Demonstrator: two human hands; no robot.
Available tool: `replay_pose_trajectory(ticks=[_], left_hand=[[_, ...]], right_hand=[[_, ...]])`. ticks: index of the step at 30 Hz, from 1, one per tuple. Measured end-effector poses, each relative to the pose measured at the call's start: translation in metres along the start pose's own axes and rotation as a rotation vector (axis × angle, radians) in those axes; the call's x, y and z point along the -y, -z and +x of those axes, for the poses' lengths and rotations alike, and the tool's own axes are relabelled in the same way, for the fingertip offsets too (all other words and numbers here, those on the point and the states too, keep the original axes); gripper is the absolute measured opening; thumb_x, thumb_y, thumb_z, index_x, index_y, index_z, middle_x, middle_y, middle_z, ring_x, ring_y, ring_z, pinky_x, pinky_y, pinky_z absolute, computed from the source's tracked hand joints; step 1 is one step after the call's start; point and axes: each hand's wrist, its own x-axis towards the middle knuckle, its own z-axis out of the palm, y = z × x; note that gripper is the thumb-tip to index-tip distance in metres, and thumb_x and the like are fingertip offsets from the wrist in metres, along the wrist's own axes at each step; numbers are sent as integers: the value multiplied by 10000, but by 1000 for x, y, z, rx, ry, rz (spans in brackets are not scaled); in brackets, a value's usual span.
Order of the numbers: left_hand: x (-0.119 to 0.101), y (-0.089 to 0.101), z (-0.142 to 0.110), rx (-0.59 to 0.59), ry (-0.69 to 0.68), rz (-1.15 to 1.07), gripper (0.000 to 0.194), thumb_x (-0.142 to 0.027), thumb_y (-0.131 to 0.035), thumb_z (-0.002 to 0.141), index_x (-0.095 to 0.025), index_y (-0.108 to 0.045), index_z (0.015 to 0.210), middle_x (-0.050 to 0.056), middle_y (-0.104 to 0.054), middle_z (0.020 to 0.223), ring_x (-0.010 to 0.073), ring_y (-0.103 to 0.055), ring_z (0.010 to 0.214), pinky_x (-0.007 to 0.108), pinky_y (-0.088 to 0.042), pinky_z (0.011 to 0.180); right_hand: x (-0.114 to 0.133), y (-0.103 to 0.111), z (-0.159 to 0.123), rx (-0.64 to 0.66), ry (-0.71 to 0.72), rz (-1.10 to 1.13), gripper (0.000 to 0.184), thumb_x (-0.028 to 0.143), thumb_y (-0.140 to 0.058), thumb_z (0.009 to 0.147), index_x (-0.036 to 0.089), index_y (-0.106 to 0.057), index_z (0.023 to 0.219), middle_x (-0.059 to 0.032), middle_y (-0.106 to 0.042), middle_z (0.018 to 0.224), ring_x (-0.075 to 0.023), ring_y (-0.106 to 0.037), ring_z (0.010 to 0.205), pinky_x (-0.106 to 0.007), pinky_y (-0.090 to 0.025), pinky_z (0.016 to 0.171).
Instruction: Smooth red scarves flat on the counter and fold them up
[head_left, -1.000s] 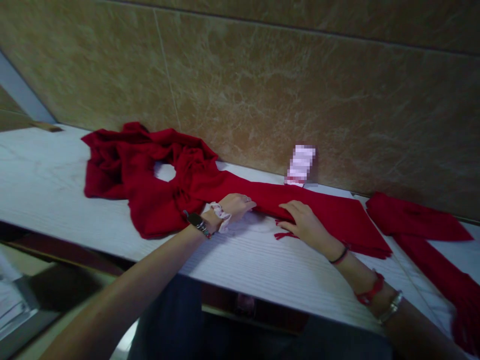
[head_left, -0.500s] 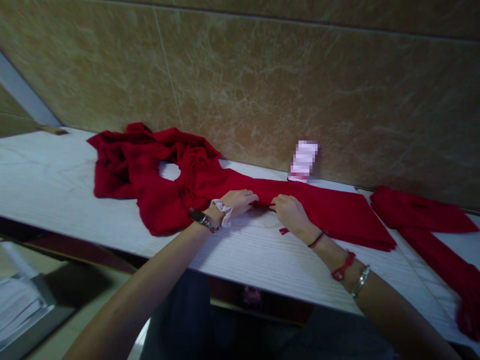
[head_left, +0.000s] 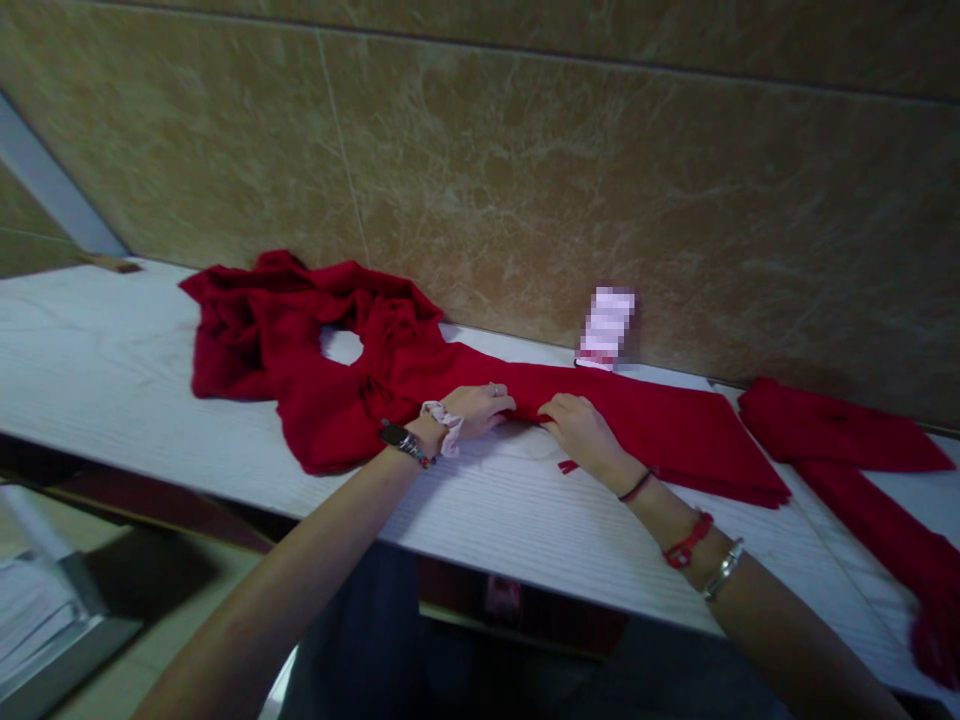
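Note:
A long piece of red cloth point(head_left: 660, 425) stretches along the tabletop, its right part flat and layered, its left part bunched into loose folds. My left hand point(head_left: 480, 408) bends its fingers over the front edge near the cloth's narrow middle; the fingertips are partly hidden. Just to the right, my right hand point(head_left: 576, 425) grips the same edge between thumb and fingers. A short gap separates the two hands. A small red scrap point(head_left: 568, 467) lies on the table below my right hand.
The white table point(head_left: 487, 530) runs along a brown tiled wall point(head_left: 480, 180). A blurred-out upright phone-like object point(head_left: 607, 325) leans against the wall behind the cloth. More red cloth point(head_left: 847, 425) lies at the right. A grey box with papers point(head_left: 37, 610) stands low on the left.
My right hand has shifted slightly left and its fingers sit closer on the cloth's edge. My left hand stays almost in place. The view has tilted a little.

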Motion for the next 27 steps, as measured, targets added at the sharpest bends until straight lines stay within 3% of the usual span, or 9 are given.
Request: replay_pose_trajectory(ticks=[4, 10, 16, 21, 27], left_hand=[[0, -2, -1, -12, -27, -36, 213, -166, -472, 798, -189, -596, 971, 35, -568, 944, 154, -547, 800, 235, -424, 661], [5, -8, -2, -62, -141, -205, 150, -127, -479, 758, -154, -582, 864, 32, -579, 903, 130, -526, 826, 218, -411, 766], [6, -4, -7, -52, -141, -147, 117, -151, -471, 774, -159, -556, 855, 38, -574, 910, 148, -518, 834, 243, -406, 769], [-1, 2, -11, -7, -81, -85, 139, -276, -511, 777, -177, -539, 871, 47, -554, 966, 172, -522, 845, 284, -417, 745], [-5, -6, -22, -6, -20, -171, 322, -425, -560, 750, -216, -518, 991, 68, -510, 1112, 211, -484, 1021, 343, -396, 850]], right_hand=[[2, 1, -1, 31, 63, -10, 142, 114, -500, 800, 155, -623, 858, -81, -612, 890, -194, -532, 837, -320, -392, 762], [5, 0, -5, 133, 207, 43, 199, 70, -469, 806, 132, -642, 883, -94, -631, 897, -179, -546, 878, -300, -422, 797], [-2, 14, -8, 114, 181, 306, 184, 219, -487, 837, 155, -650, 892, -60, -654, 912, -152, -578, 850, -275, -451, 788], [-26, 22, 21, 7, 63, 320, 236, 186, -430, 853, 146, -645, 942, -82, -663, 977, -161, -595, 906, -314, -446, 846], [-34, -7, 55, 305, 237, 222, 363, 251, -424, 860, 159, -513, 1200, -96, -472, 1295, -175, -412, 1199, -336, -343, 989]])
